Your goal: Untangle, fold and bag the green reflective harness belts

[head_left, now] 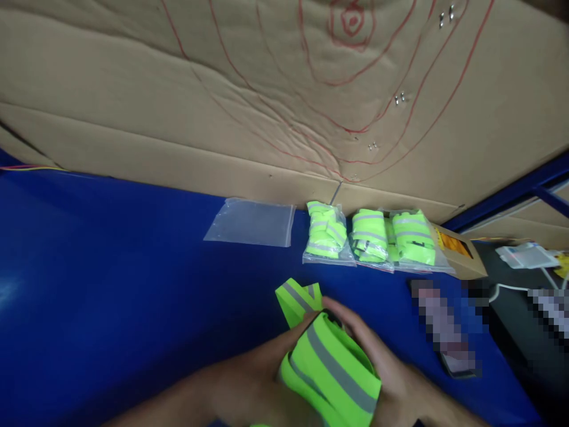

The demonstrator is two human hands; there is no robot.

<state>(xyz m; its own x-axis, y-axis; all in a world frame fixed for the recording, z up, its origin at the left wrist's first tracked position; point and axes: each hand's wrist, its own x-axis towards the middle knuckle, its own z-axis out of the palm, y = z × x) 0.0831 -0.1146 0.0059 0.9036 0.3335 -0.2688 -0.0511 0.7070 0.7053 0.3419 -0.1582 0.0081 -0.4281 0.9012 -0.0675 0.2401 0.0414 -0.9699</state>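
Note:
Between my two hands, low in the head view, is a folded neon-yellow reflective strap with a grey stripe. My left hand is wrapped round its left side, the fingers partly hidden behind the folds. On the right side, my right hand grips the same bundle, its fingers reaching over the top edge. A loose strap end sticks out past my fingertips. Beyond the hands lies a flat, clear zip bag on the blue table.
Several clear bags of folded neon straps stand by the cardboard wall, among them a left bag and a middle bag. Beside them is a cardboard box with orange contents. A blurred-out phone-like object lies at right.

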